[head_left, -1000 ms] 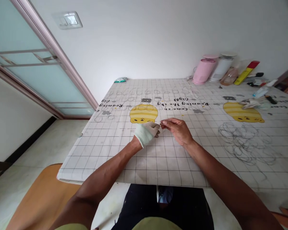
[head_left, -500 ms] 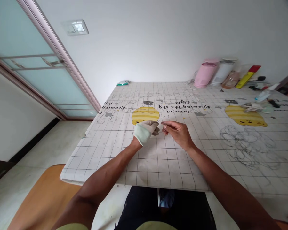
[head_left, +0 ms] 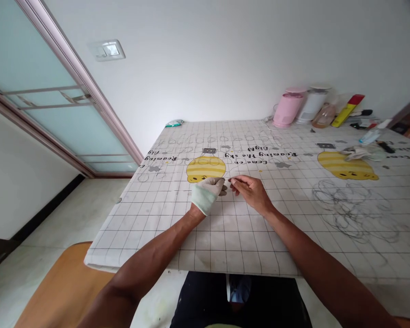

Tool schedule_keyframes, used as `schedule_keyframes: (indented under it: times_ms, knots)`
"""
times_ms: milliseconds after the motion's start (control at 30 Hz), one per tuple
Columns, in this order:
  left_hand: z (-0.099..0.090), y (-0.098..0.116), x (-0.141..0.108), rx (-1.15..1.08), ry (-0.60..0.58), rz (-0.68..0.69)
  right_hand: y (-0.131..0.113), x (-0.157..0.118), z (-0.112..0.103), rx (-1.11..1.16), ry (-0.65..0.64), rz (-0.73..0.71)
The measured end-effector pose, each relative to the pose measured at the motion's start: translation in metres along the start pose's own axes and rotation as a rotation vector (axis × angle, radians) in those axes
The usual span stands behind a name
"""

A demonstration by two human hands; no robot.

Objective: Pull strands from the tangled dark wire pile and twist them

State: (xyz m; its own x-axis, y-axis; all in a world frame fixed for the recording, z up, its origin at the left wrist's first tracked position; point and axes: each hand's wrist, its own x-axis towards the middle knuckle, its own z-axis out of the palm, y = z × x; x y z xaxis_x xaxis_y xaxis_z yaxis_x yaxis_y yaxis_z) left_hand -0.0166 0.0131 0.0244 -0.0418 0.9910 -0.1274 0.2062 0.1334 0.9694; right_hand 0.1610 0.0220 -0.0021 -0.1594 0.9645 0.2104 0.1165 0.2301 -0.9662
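The left hand [head_left: 207,191], in a pale work glove, is closed with thumb and fingers pinched together; the bare right hand [head_left: 254,192] pinches too, its fingertips just beside the glove's. A fine strand [head_left: 233,169] shows at and just beyond the fingertips, but which hand grips it I cannot tell. The left hand partly overlaps the lower edge of a yellow balloon print [head_left: 206,167] on the checked tablecloth [head_left: 150,223] covering the tabletop.

From the hands, a loose tangle of thin dark wire [head_left: 353,209] lies well apart at 3 to 4 o'clock. At 2 o'clock are a crumpled cloth-like item [head_left: 365,151] and a clear spray bottle [head_left: 372,134]. Between 1 and 2 o'clock, near the wall, stand a pink cylindrical device [head_left: 287,109], a white one [head_left: 311,107], a pinkish bottle [head_left: 324,116] and a yellow-and-red box [head_left: 347,110]. A green-and-white packet [head_left: 174,123] sits at 11 o'clock; faint thin rings [head_left: 225,139] span 11 to 1 o'clock.

Compared with half a second ago, the pinching pose is nearly unchanged, while the tabletop's far edge appears slightly lower in view.
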Motion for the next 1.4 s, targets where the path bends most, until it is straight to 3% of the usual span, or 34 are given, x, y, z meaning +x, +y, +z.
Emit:
schedule_keyframes:
  times_ms: [200,333,567,800,1033,1200,1400]
  knots:
    - [-0.002,-0.006,0.001,-0.068,-0.229,0.009,0.0,0.007,-0.012,0.305,-0.148,0.049]
    - [-0.004,-0.006,0.002,-0.032,-0.303,0.006,0.002,0.007,-0.015,0.333,-0.198,0.078]
    - [0.0,-0.007,0.003,0.067,-0.309,-0.039,0.004,0.005,-0.011,0.338,-0.081,0.043]
    - [-0.003,-0.01,-0.002,0.292,-0.291,0.089,0.008,0.003,-0.009,0.372,-0.09,0.07]
    - [-0.005,-0.002,-0.005,0.217,-0.23,0.028,0.003,0.002,-0.002,0.373,0.014,0.064]
    - [-0.008,-0.001,-0.004,0.237,-0.274,0.077,0.002,0.003,-0.008,0.395,-0.001,0.077]
    - [-0.011,-0.002,-0.005,0.311,-0.232,0.094,0.004,0.003,-0.01,0.467,-0.035,0.092]
